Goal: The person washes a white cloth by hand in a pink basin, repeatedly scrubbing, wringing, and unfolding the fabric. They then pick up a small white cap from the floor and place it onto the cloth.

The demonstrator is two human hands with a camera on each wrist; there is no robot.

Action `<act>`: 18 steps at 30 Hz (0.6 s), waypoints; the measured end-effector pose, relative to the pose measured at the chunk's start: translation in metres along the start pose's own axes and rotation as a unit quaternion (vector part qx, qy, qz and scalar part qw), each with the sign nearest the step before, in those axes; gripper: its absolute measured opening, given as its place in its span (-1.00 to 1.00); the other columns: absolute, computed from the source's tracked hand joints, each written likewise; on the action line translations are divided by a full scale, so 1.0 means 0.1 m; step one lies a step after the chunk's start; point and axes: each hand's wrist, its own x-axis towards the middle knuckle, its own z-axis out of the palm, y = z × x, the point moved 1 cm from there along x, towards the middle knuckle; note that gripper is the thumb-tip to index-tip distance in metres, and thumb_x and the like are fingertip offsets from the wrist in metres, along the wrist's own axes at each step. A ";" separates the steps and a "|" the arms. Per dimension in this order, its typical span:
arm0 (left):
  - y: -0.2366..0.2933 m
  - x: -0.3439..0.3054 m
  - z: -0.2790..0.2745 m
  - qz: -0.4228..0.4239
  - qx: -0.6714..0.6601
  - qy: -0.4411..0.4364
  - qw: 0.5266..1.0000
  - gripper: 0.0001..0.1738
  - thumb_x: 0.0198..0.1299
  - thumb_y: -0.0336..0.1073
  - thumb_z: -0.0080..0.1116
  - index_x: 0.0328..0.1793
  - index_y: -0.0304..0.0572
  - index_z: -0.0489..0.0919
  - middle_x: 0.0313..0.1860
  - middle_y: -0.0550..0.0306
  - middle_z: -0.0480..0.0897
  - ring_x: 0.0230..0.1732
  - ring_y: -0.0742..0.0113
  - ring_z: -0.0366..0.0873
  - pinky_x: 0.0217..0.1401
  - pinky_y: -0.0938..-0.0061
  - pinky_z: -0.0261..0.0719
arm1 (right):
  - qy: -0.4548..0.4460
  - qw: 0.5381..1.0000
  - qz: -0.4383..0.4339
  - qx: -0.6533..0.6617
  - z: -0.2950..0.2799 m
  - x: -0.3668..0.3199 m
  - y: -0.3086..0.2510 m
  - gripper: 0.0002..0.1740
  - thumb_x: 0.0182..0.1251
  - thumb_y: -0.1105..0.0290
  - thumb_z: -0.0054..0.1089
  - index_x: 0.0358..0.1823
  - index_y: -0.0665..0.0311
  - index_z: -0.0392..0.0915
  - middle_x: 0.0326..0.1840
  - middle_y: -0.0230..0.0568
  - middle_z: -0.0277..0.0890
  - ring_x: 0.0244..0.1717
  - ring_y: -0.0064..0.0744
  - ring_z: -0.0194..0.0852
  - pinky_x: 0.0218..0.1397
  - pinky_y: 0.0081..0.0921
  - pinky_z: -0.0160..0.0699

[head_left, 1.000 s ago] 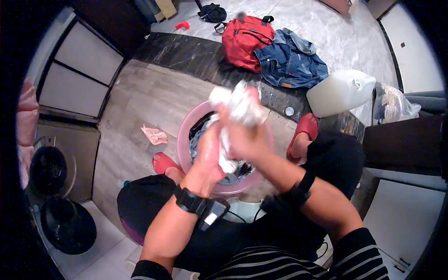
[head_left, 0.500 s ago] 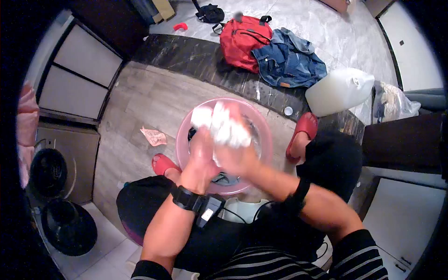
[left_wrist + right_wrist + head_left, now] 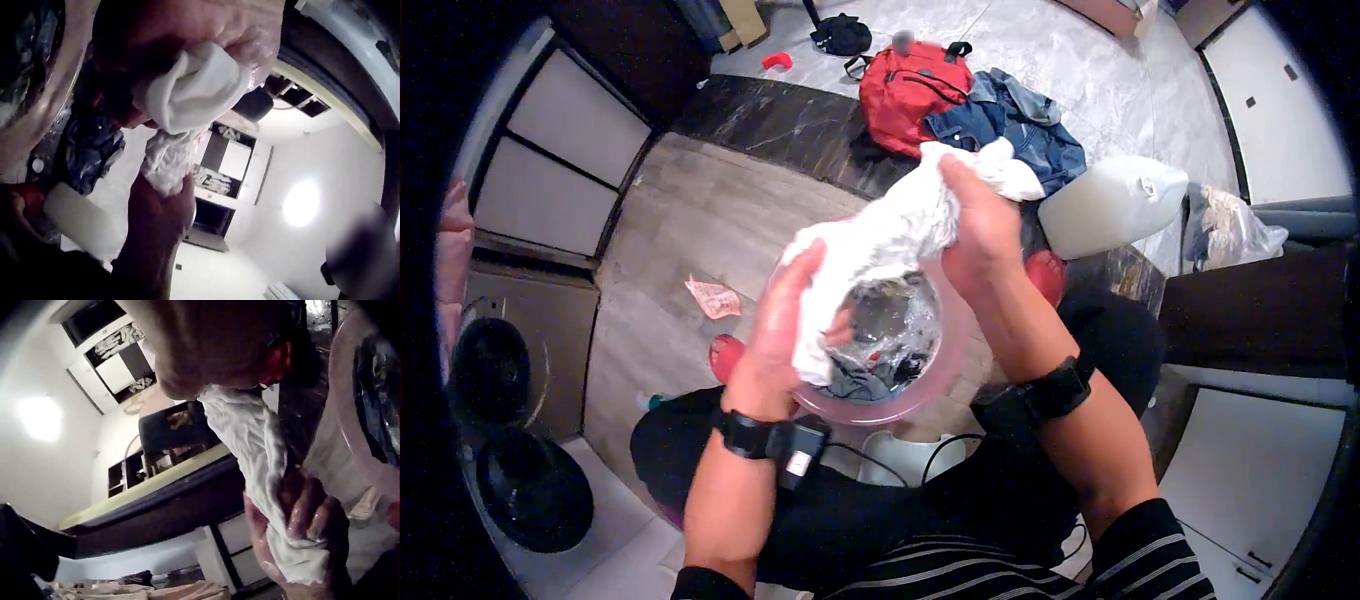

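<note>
A wet-looking white cloth point(image 3: 880, 235) stretches, bunched and twisted, between both hands above a pink basin point(image 3: 870, 408). My left hand point(image 3: 775, 315) grips its lower end; in the right wrist view the fingers curl round the cloth point(image 3: 250, 444). Farther out and higher, my right hand point(image 3: 985, 235) holds the other end, with a bunched tip sticking out past the thumb. From the left wrist view, a fold of the cloth point(image 3: 197, 87) pokes out of the left hand. Dark and grey-blue clothes point(image 3: 865, 380) lie in water inside the basin.
Beyond the basin, a red backpack point(image 3: 910, 95) and a denim garment point(image 3: 1025, 125) lie on the raised floor. A whitish jug point(image 3: 1110, 205) stands to the right. A pink paper scrap point(image 3: 715, 298) is on the wood-look floor at left, near black round pans point(image 3: 535, 490).
The hands, pressed together round the bunched cloth and blurred before, have moved apart, the right one outward and up. The cloth is now drawn out between them, uncovering the water in the basin.
</note>
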 end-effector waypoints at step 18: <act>0.39 -0.21 -0.20 0.079 -0.091 -0.050 0.991 -0.40 0.42 0.03 -0.18 0.26 -0.42 0.39 0.17 -0.15 0.54 0.18 0.04 0.52 0.29 0.20 0.44 | -0.042 0.968 0.190 -0.161 -0.18 -0.27 -0.16 -0.71 0.30 0.31 0.15 -0.07 0.38 0.51 -0.15 -0.13 0.60 -0.18 -0.24 0.61 -0.06 -0.31 0.58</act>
